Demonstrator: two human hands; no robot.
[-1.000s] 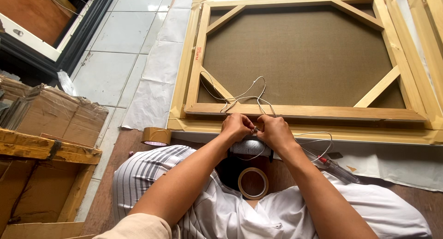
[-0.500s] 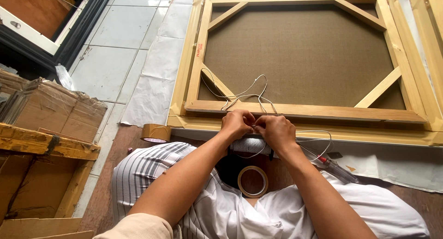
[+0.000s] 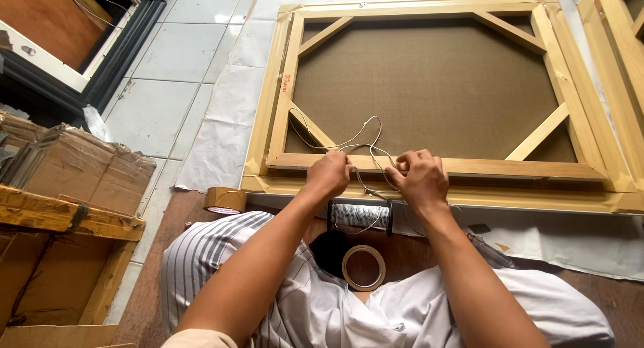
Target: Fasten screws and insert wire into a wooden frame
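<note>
A wooden stretcher frame with a brown canvas back lies face down on the floor in front of me. A thin grey wire loops over its near bar. My left hand and my right hand both pinch this wire just above the bar, a few centimetres apart. A spool of silver wire lies right below my hands. Between my legs sits a roll of clear tape.
A brown tape roll sits to the left of the frame's corner. Cardboard-wrapped stacks and a wooden crate stand at left. A dark picture frame lies at the far left. A second stretcher frame is at right. A screwdriver lies by my right leg.
My hands have drawn slightly apart along the wire; my left hand has shifted a little left. The wire loop on the canvas has changed shape slightly.
</note>
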